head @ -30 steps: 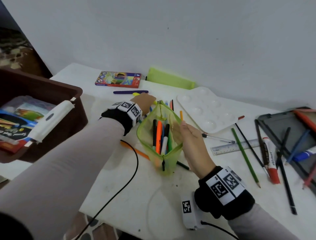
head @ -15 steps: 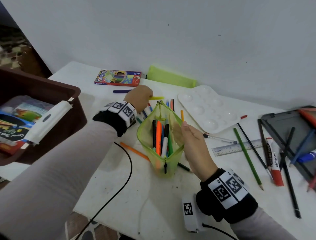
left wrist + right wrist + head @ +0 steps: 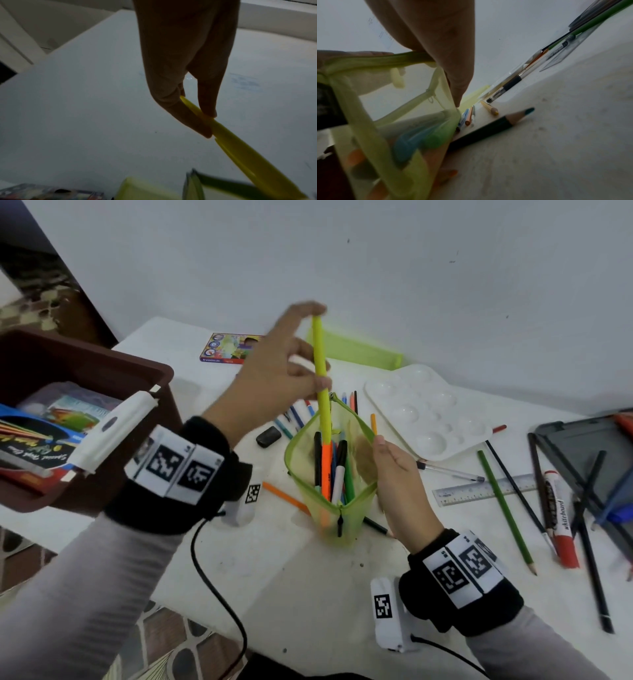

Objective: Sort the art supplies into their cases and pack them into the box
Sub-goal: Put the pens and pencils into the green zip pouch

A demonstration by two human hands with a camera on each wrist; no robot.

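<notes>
Left hand point(image 3: 274, 378) raised over the middle of the table point(image 3: 308, 594), thumb and fingertips point(image 3: 205, 113) pinching a yellow marker point(image 3: 321, 378) held nearly upright, lower end dipping into the open mouth of the green mesh pouch point(image 3: 329, 474). Right hand point(image 3: 394, 477) just right of that pouch, fingers curled round its right rim, holding it upright and open. Further left, at the table's left edge, a brown box point(image 3: 102, 364) with packs of supplies and a white tube-like item leaning on its rim. Far side: a flat box of coloured pencils point(image 3: 229, 349) and a second green pouch point(image 3: 356, 350) lying by the wall. Inside the held pouch: orange, black, white and green markers standing on end. Behind it, loose pens and a black eraser point(image 3: 269, 436). Right of centre, a white paint palette point(image 3: 428, 412), then a ruler point(image 3: 483, 491), green pencil point(image 3: 503, 505), red whiteboard marker point(image 3: 558, 518) and a dark tray point(image 3: 589, 453) at far right.
</notes>
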